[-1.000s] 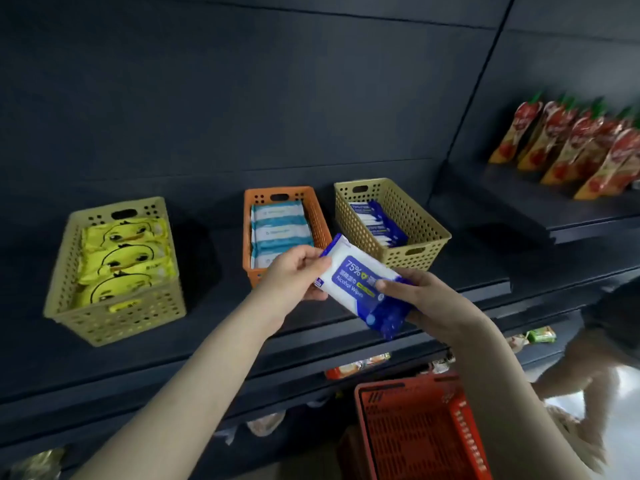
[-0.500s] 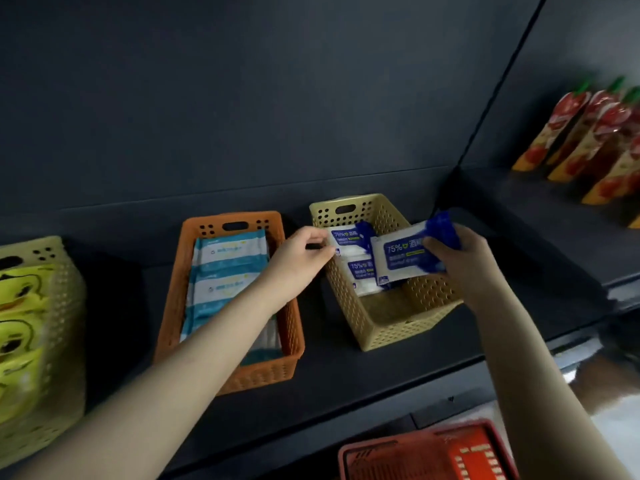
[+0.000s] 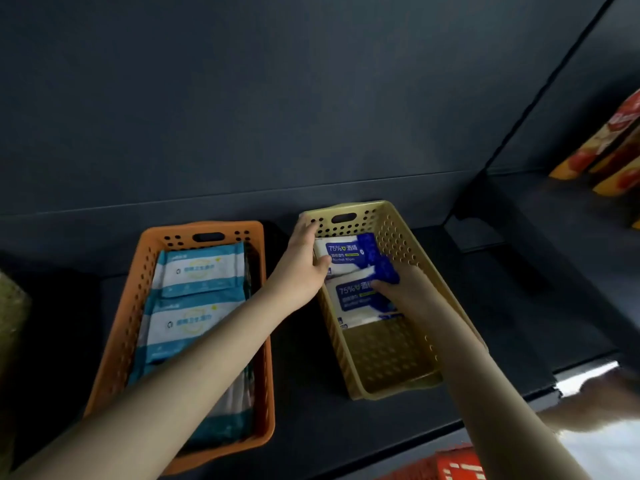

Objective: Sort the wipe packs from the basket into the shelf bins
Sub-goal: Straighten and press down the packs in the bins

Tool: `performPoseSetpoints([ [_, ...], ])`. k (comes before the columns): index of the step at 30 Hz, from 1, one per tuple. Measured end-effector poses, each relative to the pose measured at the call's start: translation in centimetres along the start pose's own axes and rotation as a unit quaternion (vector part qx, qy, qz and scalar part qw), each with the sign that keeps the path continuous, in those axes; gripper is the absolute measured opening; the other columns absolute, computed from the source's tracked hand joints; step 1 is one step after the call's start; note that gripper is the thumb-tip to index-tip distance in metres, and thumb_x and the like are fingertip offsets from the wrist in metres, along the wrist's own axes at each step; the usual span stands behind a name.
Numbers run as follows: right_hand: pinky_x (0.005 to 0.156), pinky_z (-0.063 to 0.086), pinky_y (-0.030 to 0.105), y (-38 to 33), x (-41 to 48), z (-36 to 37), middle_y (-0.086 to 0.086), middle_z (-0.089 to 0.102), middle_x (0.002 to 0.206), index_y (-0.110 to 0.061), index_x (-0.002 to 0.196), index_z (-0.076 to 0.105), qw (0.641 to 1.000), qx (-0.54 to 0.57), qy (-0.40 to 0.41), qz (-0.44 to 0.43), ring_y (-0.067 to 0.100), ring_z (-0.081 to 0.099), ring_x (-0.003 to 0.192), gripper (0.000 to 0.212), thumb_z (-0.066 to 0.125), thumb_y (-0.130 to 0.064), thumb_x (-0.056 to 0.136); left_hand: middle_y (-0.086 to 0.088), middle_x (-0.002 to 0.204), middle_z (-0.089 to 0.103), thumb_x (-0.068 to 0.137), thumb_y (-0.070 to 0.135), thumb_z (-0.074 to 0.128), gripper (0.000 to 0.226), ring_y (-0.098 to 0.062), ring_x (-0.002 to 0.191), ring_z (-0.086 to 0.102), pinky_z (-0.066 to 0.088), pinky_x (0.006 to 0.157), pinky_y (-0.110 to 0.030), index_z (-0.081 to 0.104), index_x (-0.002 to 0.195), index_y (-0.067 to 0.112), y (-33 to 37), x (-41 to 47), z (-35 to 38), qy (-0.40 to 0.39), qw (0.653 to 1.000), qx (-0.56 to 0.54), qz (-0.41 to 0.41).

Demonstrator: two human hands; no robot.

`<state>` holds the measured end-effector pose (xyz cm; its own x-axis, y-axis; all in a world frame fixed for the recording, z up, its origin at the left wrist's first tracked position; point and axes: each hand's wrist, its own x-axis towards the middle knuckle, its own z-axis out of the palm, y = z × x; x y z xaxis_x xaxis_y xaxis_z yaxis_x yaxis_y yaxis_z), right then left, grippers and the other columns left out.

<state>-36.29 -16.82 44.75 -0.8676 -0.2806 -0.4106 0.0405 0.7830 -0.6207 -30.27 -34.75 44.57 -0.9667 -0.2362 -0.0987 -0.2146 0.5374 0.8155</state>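
A dark shelf (image 3: 485, 306) runs in front of me, backed by a plain dark panel (image 3: 277, 98). On the shelf an orange bin (image 3: 204, 226) holds teal-and-white packs (image 3: 201, 268) laid in a row, and just to its right, apart from it, stands a tan bin (image 3: 391, 355). At the far left edge a yellowish bin (image 3: 10, 313) barely shows. On the neighbouring shelf to the right stand red-and-orange pouches (image 3: 609, 150) (blurred, so I cannot read them). Below the shelf edge the corner of a red basket (image 3: 446, 465) shows.

Two blue-and-white alcohol wipe packs lie flat in the far half of the tan bin. The rear pack (image 3: 346, 252) sits against the back wall, and the front pack (image 3: 356, 299) overlaps its near edge. My right hand (image 3: 405, 285) is down inside the bin, fingers curled round the crinkled blue end of the front pack, so that pack lies under and to the left of my grip. My left hand (image 3: 301, 268) lies over the bin's left rim, fingers stretched toward the back corner, thumb touching the rear pack's left edge, gripping nothing.
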Motion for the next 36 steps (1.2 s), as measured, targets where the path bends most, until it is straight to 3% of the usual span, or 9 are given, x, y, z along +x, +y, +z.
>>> performPoseSetpoints([
  [4, 0.084, 0.045, 0.028, -0.4, 0.3, 0.6, 0.005, 0.056, 0.129, -0.018, 0.138, 0.040, 0.996, -0.065, 0.065, -0.013, 0.021, 0.058, 0.112, 0.051, 0.062, -0.020, 0.092, 0.011, 0.162, -0.006, 0.099, 0.020, 0.050, 0.066, -0.005, 0.147, 0.003, 0.006, 0.092, -0.001, 0.014, 0.154, 0.024, -0.4, 0.2, 0.0, -0.006, 1.000, -0.012, 0.008],
  [7, 0.102, 0.043, 0.039, 0.1, 0.0, 0.7, 0.004, 0.031, 0.153, -0.029, 0.148, 0.028, 0.980, -0.166, 0.085, -0.071, 0.026, 0.042, 0.133, 0.066, 0.062, -0.028, 0.091, 0.010, 0.162, -0.008, 0.100, 0.020, 0.050, 0.065, -0.005, 0.147, 0.000, 0.006, 0.097, -0.005, 0.014, 0.154, 0.024, -0.6, 0.3, 0.0, -0.006, 1.000, -0.005, 0.015],
  [12, 0.119, 0.001, 0.044, 0.7, 0.8, 1.9, -0.010, -0.011, 0.161, -0.048, 0.149, 0.004, 0.955, -0.247, -0.076, -0.144, 0.019, -0.013, 0.148, 0.069, 0.048, -0.039, 0.097, 0.009, 0.162, -0.009, 0.100, 0.018, 0.048, 0.062, -0.006, 0.147, 0.002, 0.005, 0.087, 0.003, 0.017, 0.153, 0.022, -0.6, 0.2, 0.2, -0.005, 1.000, -0.004, 0.019],
  [16, 0.117, -0.005, 0.048, 0.6, 1.4, 2.5, -0.010, -0.020, 0.159, -0.053, 0.146, -0.003, 0.932, -0.315, -0.115, -0.139, 0.018, -0.023, 0.145, 0.061, 0.036, -0.041, 0.101, 0.010, 0.162, -0.008, 0.100, 0.018, 0.048, 0.059, -0.007, 0.147, 0.005, 0.014, 0.089, 0.000, 0.020, 0.152, 0.023, -0.5, 0.2, 0.3, -0.005, 1.000, -0.009, 0.016],
  [19, 0.117, -0.004, 0.046, 0.6, 1.2, 2.2, -0.009, -0.013, 0.161, -0.052, 0.147, 0.003, 0.937, -0.300, -0.094, -0.153, 0.018, -0.017, 0.146, 0.060, 0.039, -0.042, 0.100, 0.009, 0.163, -0.004, 0.100, 0.020, 0.048, 0.056, -0.007, 0.147, 0.006, 0.018, 0.095, -0.008, 0.024, 0.151, 0.025, -0.2, 0.2, 0.1, 0.001, 1.000, -0.022, 0.016],
  [25, 0.113, 0.023, 0.030, -2.3, -0.5, -0.7, -0.010, 0.022, 0.159, -0.044, 0.148, 0.025, 0.967, -0.121, 0.049, -0.219, 0.012, 0.018, 0.146, 0.058, 0.050, -0.044, 0.096, 0.002, 0.151, 0.039, 0.099, 0.019, 0.050, 0.044, -0.012, 0.137, 0.040, 0.032, 0.104, -0.017, 0.041, 0.142, 0.023, -0.8, -0.9, -5.2, 0.060, 0.991, -0.112, 0.045],
  [27, 0.103, 0.030, 0.019, -5.0, -1.7, -0.9, -0.010, 0.037, 0.151, -0.039, 0.146, 0.034, 0.953, -0.109, 0.098, -0.266, 0.009, 0.035, 0.138, 0.055, 0.054, -0.040, 0.095, 0.003, 0.140, 0.051, 0.098, 0.014, 0.052, 0.036, -0.010, 0.131, 0.047, 0.035, 0.101, -0.013, 0.051, 0.134, 0.021, -1.7, -2.0, -8.8, 0.080, 0.991, -0.080, 0.075],
  [31, 0.088, 0.027, 0.003, -11.4, -4.3, 1.3, -0.008, 0.056, 0.131, -0.022, 0.136, 0.053, 0.920, -0.095, 0.160, -0.346, 0.008, 0.050, 0.122, 0.045, 0.061, -0.029, 0.093, 0.001, 0.126, 0.061, 0.095, 0.014, 0.056, 0.029, -0.012, 0.118, 0.057, 0.045, 0.102, -0.030, 0.061, 0.123, 0.020, -4.9, -5.5, -17.0, 0.122, 0.985, 0.068, 0.101],
  [36, 0.091, 0.029, 0.005, -18.8, -7.5, 8.2, 0.002, 0.065, 0.125, -0.016, 0.124, 0.063, 0.892, -0.092, 0.142, -0.419, 0.016, 0.058, 0.117, 0.035, 0.065, -0.023, 0.090, 0.006, 0.121, 0.062, 0.094, 0.019, 0.058, 0.027, -0.012, 0.109, 0.059, 0.045, 0.094, -0.028, 0.063, 0.121, 0.019, -10.8, -12.0, -26.7, 0.163, 0.965, 0.185, 0.086],
])
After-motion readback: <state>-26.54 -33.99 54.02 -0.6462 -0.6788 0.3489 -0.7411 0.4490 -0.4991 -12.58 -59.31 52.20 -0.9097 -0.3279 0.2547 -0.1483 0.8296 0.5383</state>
